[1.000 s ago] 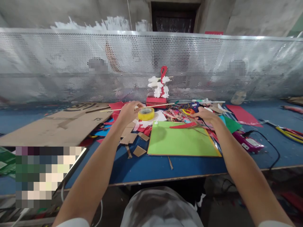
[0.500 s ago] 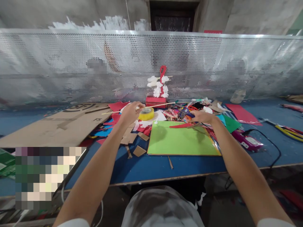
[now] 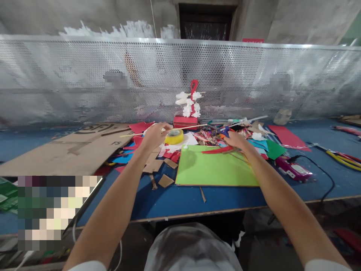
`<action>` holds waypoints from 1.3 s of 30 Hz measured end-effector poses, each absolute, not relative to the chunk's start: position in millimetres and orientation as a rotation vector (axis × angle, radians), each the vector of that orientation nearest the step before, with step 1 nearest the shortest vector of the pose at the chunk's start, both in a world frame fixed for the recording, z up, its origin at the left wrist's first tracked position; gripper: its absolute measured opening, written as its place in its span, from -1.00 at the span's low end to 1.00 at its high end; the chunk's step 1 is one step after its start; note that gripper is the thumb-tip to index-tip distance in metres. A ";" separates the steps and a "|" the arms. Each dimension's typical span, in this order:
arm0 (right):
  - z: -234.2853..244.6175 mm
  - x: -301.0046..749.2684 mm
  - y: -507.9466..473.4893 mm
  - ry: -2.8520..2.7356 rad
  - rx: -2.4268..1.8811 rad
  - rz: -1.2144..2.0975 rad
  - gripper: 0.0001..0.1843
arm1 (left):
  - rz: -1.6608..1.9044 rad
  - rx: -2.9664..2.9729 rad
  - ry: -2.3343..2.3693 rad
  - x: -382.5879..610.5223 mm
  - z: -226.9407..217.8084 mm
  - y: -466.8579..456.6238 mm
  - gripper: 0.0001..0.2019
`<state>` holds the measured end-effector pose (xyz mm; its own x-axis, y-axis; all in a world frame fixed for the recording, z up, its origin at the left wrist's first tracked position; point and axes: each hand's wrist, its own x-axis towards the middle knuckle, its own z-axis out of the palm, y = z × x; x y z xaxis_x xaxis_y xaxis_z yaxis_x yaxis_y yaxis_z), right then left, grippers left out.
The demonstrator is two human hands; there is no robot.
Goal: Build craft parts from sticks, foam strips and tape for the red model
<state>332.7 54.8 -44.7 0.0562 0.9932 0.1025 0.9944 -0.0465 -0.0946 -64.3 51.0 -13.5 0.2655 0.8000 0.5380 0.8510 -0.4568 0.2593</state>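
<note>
My left hand [image 3: 155, 135] is closed on a thin wooden stick [image 3: 191, 127], which sticks out on both sides of the fingers. Just right of that hand lies a roll of yellow tape [image 3: 174, 137]. My right hand [image 3: 236, 140] grips a blue and orange glue gun [image 3: 224, 131], partly hidden by the fingers. A long pale glue stick [image 3: 254, 121] appears to run from its back toward the upper right. Behind both hands stands a red box [image 3: 185, 122] bearing a red upright loop [image 3: 194, 86] with white tufts.
A green sheet [image 3: 214, 169] lies in front, with red scraps on it. Flat cardboard [image 3: 70, 150] covers the left side. A purple device [image 3: 295, 169] with a black cord and yellow-red pliers [image 3: 342, 158] are at right. A perforated metal panel [image 3: 158, 75] borders the back.
My right hand has turned the glue gun, and the pale stick behind it now shows. The gun sits slightly farther back. My left hand and the wooden stick have barely moved.
</note>
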 end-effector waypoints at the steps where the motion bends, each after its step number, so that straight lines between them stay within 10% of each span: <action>1: -47.5 328.3 55.5 -2.104 -2.162 -0.007 -0.51 | -0.951 -2.437 -1.583 -64.3 -14.2 51.6 -0.81; 18: -65.4 297.7 60.2 -2.254 -1.982 -0.219 -0.46 | -0.963 -2.455 -1.520 -61.2 -16.1 49.3 -0.77; 39: -45.1 217.2 12.2 -1.496 -0.706 1.046 -0.55 | -1.265 -2.828 -1.354 -6.1 -9.0 15.1 -0.89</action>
